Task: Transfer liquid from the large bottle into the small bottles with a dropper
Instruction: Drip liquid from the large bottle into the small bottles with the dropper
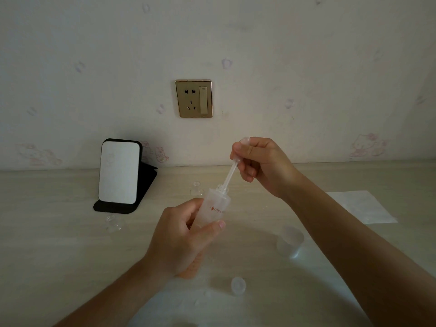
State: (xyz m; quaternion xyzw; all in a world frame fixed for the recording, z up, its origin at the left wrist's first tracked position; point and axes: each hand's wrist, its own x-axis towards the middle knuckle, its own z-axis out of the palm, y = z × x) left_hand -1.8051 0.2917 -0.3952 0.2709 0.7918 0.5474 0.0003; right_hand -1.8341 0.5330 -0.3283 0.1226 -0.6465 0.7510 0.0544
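Observation:
My left hand [181, 234] grips a frosted large bottle [215, 206] with orange lettering, tilted with its open neck pointing up and to the right. My right hand [259, 161] pinches the bulb of a clear plastic dropper [230, 172], whose tip is inside the bottle's neck. Two small clear glass bottles stand on the table: one [197, 188] just behind the large bottle, another [114, 223] to the left, in front of the mirror stand.
A mirror on a black folding stand [120, 173] sits at the back left by the wall. A wall socket [194, 98] is above. A translucent cap [290, 239] and a small round lid [238, 284] lie near my right forearm. A plastic bag [363, 206] lies at right.

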